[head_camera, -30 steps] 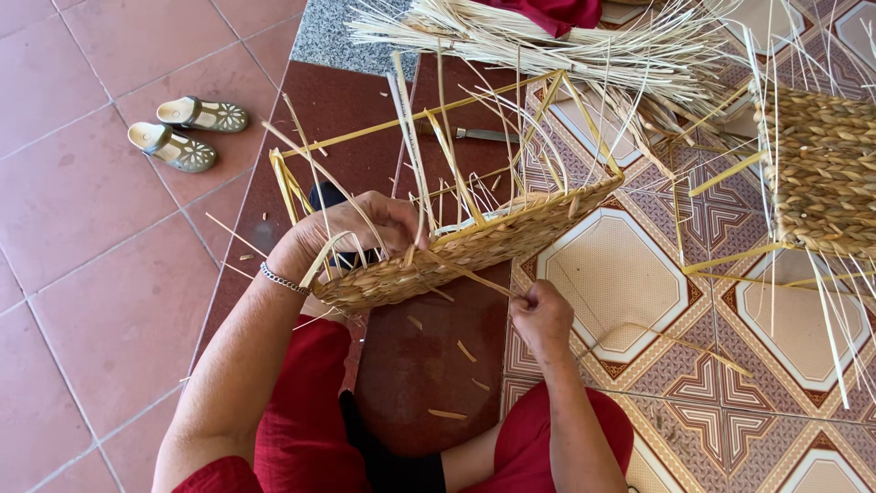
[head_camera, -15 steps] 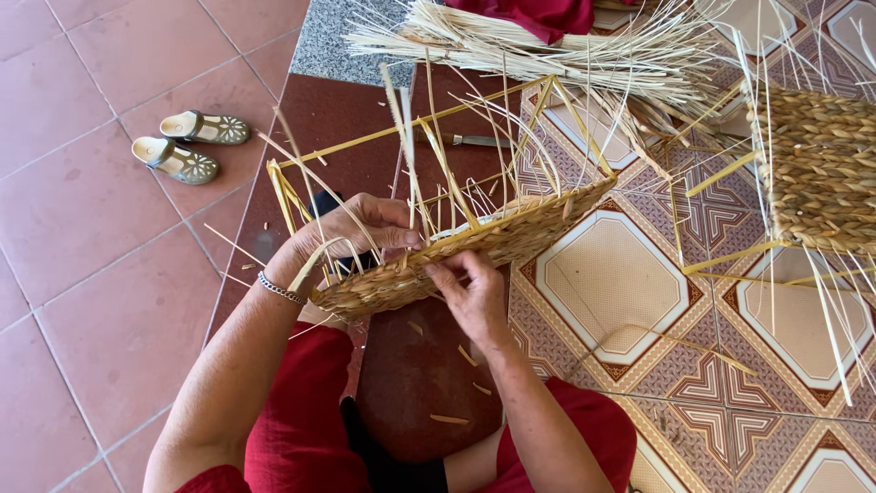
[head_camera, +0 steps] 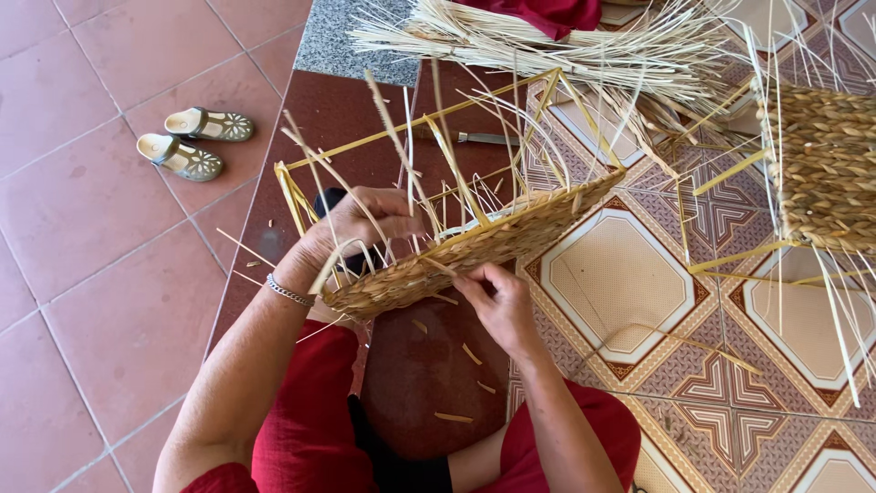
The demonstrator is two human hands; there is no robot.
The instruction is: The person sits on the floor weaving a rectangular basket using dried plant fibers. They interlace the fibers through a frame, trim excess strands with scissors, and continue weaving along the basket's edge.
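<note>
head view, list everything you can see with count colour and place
basket: one, half woven, tan on a yellow frame, centre, over the lap
straw bundle: one, pale, top centre
second basket: one, tan, right edge
sandals: two, cream, on the red tiles upper left
straw scraps: several, tan, on the dark floor between the knees
patterned tiles: cream and brown, right half
red cloth: one, top edge
bracelet: one, silver, left wrist
left hand: grips the basket's woven edge
right hand: fingers on the basket's woven edge
</note>
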